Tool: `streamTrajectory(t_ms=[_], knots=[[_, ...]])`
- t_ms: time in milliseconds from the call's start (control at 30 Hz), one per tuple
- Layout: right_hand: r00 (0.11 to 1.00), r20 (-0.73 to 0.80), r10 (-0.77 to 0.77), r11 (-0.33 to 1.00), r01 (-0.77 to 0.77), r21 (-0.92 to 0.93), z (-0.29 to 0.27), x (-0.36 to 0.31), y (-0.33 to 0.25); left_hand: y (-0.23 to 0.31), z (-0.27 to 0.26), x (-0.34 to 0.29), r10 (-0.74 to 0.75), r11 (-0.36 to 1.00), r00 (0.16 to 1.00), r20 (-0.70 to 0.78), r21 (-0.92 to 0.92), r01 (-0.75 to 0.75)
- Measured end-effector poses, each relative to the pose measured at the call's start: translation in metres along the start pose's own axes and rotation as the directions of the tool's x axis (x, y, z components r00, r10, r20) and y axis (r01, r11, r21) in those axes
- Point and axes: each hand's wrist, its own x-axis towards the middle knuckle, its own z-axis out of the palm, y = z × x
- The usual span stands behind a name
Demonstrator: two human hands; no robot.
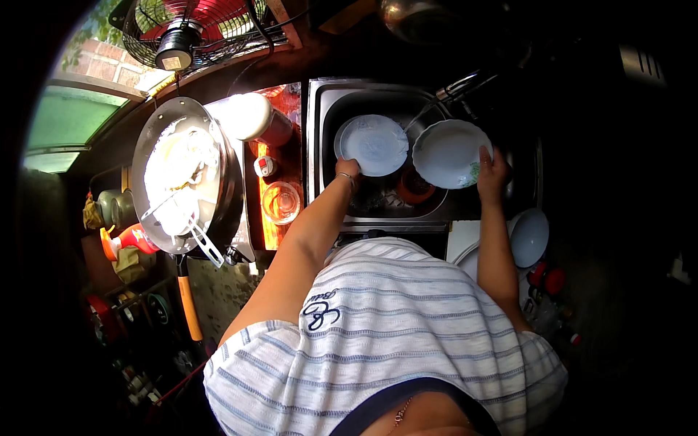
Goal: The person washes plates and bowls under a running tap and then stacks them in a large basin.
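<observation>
Over the metal sink (pixel 317 145), my left hand (pixel 348 171) grips the near-left rim of a pale plate (pixel 374 145). Another dish edge shows just behind that plate on its left. My right hand (pixel 491 173) is closed on the right rim of a white bowl (pixel 451 154) with a green leaf pattern, tilted so its inside shows. Water runs in a thin stream from the faucet (pixel 459 86) between the two dishes. Lower in the sink, partly hidden by the bowl, lies a reddish-brown round dish (pixel 416 190).
Left of the sink, a frying pan (pixel 145 156) with a slotted spatula (pixel 206 243) sits on the stove. Between them stand a jar (pixel 273 127) and a glass (pixel 281 203). A fan (pixel 178 40) is at the far left. A bowl (pixel 528 238) lies beyond my right forearm.
</observation>
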Motion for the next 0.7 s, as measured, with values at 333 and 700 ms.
streamTrajectory(t_ms=[333, 700], knots=[[0.985, 0.058, -0.165, 0.977, 0.155, 0.150, 0.035, -0.006, 0.060, -0.059, -0.009, 0.053, 0.476, 0.735, 0.850, -0.224, 0.632, -0.245], [0.994, 0.054, -0.097, 0.976, 0.105, -0.188, -0.009, -0.015, -0.044, -0.008, -0.015, 0.015, 0.277, 0.944, 0.958, -0.076, 0.208, -0.256]])
